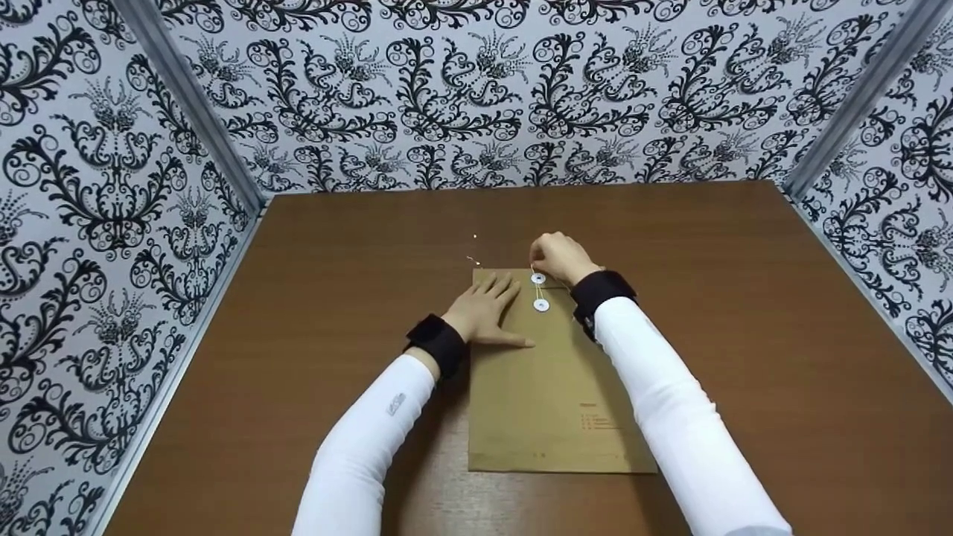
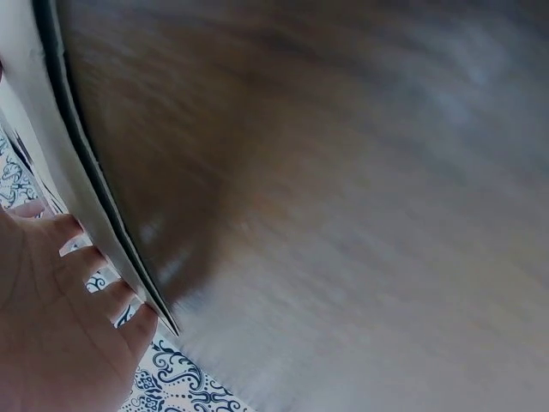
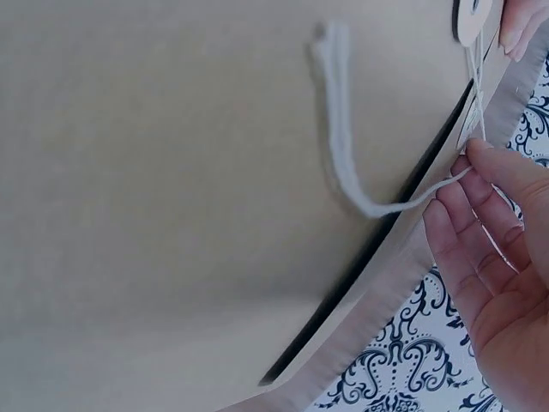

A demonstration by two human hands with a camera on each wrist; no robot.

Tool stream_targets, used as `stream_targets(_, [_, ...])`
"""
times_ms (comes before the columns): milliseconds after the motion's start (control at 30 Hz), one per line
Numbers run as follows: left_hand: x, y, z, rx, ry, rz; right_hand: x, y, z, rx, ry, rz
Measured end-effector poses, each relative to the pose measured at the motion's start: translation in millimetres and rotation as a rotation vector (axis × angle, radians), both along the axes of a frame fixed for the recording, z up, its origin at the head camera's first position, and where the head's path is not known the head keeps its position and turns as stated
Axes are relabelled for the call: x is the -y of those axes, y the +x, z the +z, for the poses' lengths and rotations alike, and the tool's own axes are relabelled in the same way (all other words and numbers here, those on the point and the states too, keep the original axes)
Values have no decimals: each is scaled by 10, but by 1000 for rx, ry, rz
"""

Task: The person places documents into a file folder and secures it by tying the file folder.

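Note:
A brown paper envelope (image 1: 543, 394) lies flat on the table, with red print low on its right side. Near its top edge sit two white paper discs, an upper button (image 1: 538, 278) and a lower button (image 1: 541, 305), with thin string running between them. My left hand (image 1: 484, 313) rests spread on the envelope's upper left, fingers straight; in the left wrist view the hand (image 2: 77, 318) is at the envelope's edge (image 2: 94, 193). My right hand (image 1: 562, 257), above the top edge, pinches the white string (image 3: 343, 146) between thumb and fingertips. The string's loose end hangs over the envelope.
The brown wooden table (image 1: 335, 298) extends around the envelope on all sides. Black-and-white patterned walls (image 1: 461, 89) enclose its back and sides, with grey posts (image 1: 201, 112) at the corners. Small bright specks (image 1: 475, 260) show just beyond the envelope's top left corner.

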State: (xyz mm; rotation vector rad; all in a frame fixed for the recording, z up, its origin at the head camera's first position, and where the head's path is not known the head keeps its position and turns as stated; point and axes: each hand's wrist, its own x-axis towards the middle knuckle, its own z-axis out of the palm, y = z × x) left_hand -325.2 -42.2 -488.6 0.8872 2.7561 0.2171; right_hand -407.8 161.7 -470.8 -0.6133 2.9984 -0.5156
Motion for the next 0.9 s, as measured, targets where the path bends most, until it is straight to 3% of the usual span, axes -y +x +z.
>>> stream_targets(433, [-4,15,8,2,11,3,188,23,20,12,46,48])
stream_targets(900, [-19,20,35,25,-31,19,82,175,119,28,7,83])
